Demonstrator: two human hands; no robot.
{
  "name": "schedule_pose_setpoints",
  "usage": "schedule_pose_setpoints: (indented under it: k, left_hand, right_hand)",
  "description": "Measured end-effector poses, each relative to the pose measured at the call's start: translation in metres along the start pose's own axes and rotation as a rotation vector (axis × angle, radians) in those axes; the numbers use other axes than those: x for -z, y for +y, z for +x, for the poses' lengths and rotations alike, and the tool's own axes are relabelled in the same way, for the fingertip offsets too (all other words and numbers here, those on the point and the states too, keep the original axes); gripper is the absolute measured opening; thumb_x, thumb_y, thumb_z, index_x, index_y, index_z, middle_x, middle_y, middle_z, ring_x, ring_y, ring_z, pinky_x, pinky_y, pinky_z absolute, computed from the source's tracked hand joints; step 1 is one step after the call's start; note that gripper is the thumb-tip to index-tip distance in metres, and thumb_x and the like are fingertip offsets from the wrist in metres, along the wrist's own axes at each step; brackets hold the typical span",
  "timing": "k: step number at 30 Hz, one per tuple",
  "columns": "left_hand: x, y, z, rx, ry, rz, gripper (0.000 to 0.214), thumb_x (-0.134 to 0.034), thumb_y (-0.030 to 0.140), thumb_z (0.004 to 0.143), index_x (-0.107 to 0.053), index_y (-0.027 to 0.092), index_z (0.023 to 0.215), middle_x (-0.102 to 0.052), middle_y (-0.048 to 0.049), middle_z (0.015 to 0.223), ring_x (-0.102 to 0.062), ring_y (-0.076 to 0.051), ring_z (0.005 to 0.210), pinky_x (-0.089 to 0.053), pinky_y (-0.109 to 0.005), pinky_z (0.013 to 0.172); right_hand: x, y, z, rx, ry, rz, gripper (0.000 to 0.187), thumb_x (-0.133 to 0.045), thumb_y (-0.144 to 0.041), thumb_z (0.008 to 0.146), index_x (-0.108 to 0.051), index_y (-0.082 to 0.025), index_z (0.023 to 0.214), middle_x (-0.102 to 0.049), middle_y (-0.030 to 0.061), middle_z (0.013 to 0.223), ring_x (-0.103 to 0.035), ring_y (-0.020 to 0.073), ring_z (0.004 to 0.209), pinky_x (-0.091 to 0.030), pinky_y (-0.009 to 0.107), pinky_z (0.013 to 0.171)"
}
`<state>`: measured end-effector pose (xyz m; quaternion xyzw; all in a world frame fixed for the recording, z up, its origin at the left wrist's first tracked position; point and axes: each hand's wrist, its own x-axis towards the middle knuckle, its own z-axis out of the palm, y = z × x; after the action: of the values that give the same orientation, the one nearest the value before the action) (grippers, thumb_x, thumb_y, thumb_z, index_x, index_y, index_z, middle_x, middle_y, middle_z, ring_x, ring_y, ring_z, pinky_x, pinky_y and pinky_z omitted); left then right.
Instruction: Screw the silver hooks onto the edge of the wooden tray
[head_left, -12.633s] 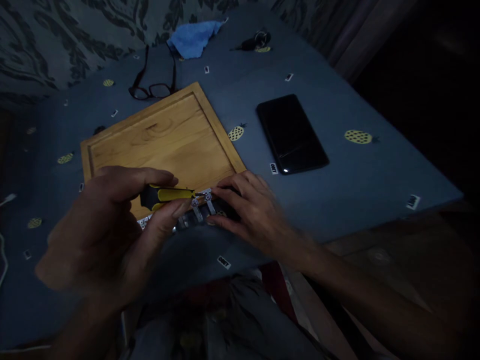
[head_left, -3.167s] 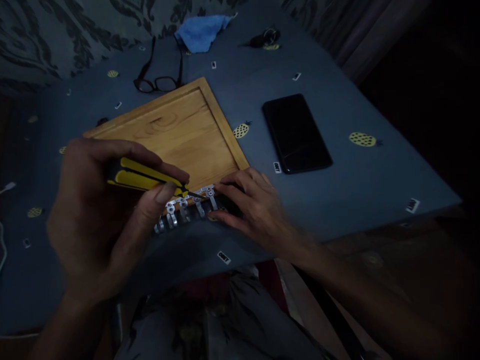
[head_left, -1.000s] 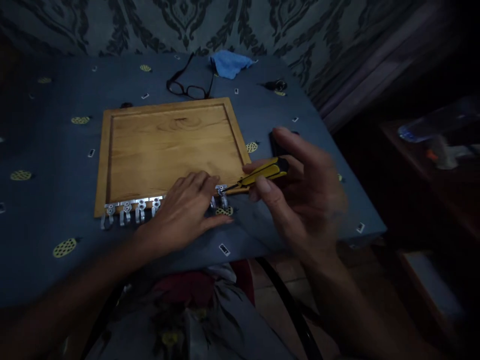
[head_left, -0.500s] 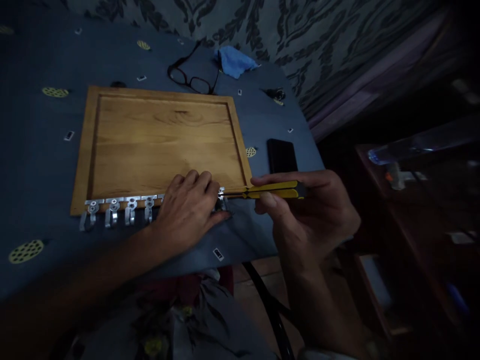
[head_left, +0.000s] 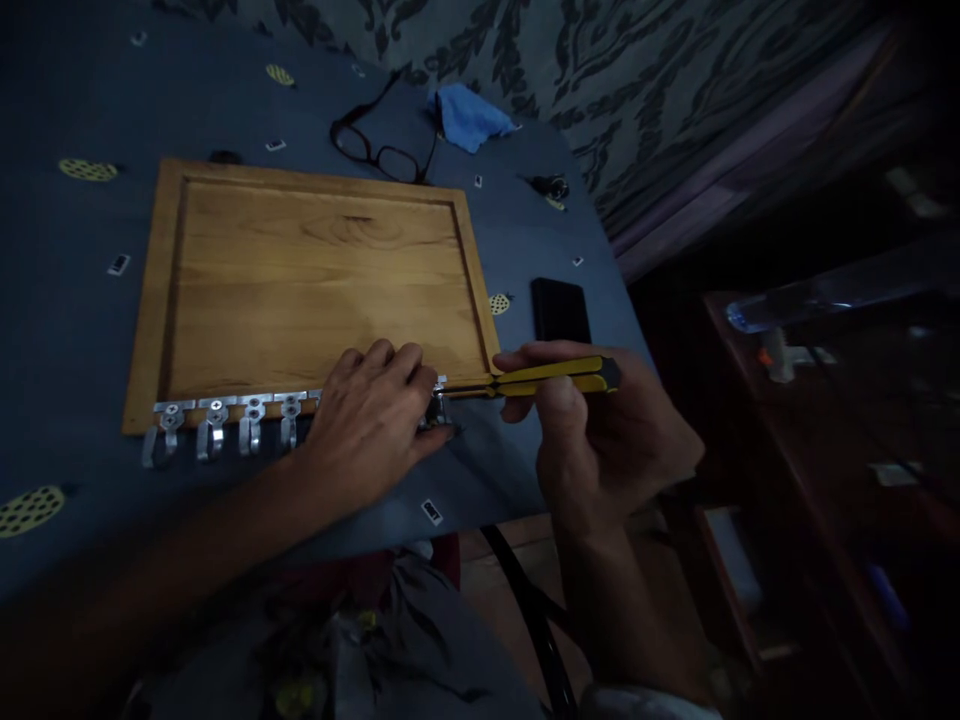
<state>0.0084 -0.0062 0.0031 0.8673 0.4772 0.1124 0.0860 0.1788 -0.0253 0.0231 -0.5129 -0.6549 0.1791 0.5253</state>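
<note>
A wooden board (head_left: pixel 315 275) with a raised rim lies on the blue cloth. Along its near edge runs a row of several small metal hooks (head_left: pixel 217 425). My left hand (head_left: pixel 367 425) lies flat over the right end of that row, pressing on the hooks and the board's near edge. My right hand (head_left: pixel 600 430) grips a yellow-and-black screwdriver (head_left: pixel 547 375), held level. Its tip meets the rightmost hook (head_left: pixel 439 400) at the board's near right corner.
Black eyeglasses (head_left: pixel 375 150), a blue rag (head_left: pixel 469 115) and a small dark object (head_left: pixel 551 185) lie at the back. A black phone (head_left: pixel 561 310) rests right of the board. The table edge (head_left: pixel 480 510) is near me; dark furniture stands at the right.
The screwdriver went from my left hand to my right, and my left hand now rests on the hooks. In the last half second the view shifted slightly; the hands stayed almost still.
</note>
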Motion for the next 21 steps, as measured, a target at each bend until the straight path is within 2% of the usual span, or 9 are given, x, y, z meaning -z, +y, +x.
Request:
schedule_pose_setpoints:
  k: [2,7,9,15,21]
  left_hand:
    - [0.001,-0.001,0.000,0.001,-0.020,-0.007,0.031,-0.071,0.040,0.086,-0.069,0.015,0.103,-0.062,-0.0072,0.104,-0.058,-0.031,0.102,-0.047,-0.047,0.081]
    - [0.000,-0.002,-0.001,-0.003,-0.030,-0.017,0.032,-0.069,0.041,0.088,-0.069,0.014,0.107,-0.063,-0.0074,0.105,-0.058,-0.031,0.102,-0.047,-0.047,0.081]
    - [0.000,-0.002,-0.001,-0.003,-0.030,-0.018,0.033,-0.070,0.041,0.088,-0.070,0.014,0.107,-0.063,-0.0071,0.105,-0.058,-0.031,0.101,-0.046,-0.047,0.080]
    - [0.001,-0.001,0.000,-0.001,-0.030,-0.013,0.035,-0.073,0.042,0.086,-0.070,0.014,0.106,-0.063,-0.0070,0.104,-0.058,-0.031,0.102,-0.046,-0.047,0.081]
    - [0.001,-0.002,0.000,-0.011,-0.034,-0.001,0.036,-0.073,0.043,0.086,-0.070,0.013,0.105,-0.062,-0.0078,0.102,-0.058,-0.031,0.101,-0.046,-0.046,0.080]
  right_hand:
    - [-0.001,-0.001,0.000,-0.003,0.028,0.002,0.015,-0.062,-0.035,0.097,-0.069,-0.026,0.105,-0.075,0.0008,0.093,-0.071,0.0176,0.077,-0.054,0.032,0.061]
    - [-0.004,-0.010,0.006,0.023,0.147,0.063,0.016,-0.060,-0.037,0.098,-0.069,-0.026,0.104,-0.074,-0.0013,0.089,-0.062,0.0124,0.057,-0.051,0.031,0.052]
    - [-0.005,-0.012,0.009,0.016,0.177,0.062,0.018,-0.059,-0.039,0.099,-0.070,-0.026,0.101,-0.073,-0.0023,0.087,-0.060,0.0112,0.056,-0.049,0.030,0.052]
    - [-0.007,-0.003,0.011,0.005,0.045,0.030,0.017,-0.057,-0.036,0.100,-0.068,-0.022,0.101,-0.073,-0.0023,0.088,-0.058,0.0080,0.056,-0.049,0.029,0.057]
    - [-0.005,0.004,0.011,-0.017,0.015,0.024,0.017,-0.056,-0.037,0.100,-0.066,-0.023,0.101,-0.073,-0.0007,0.089,-0.061,0.0113,0.060,-0.051,0.030,0.059]
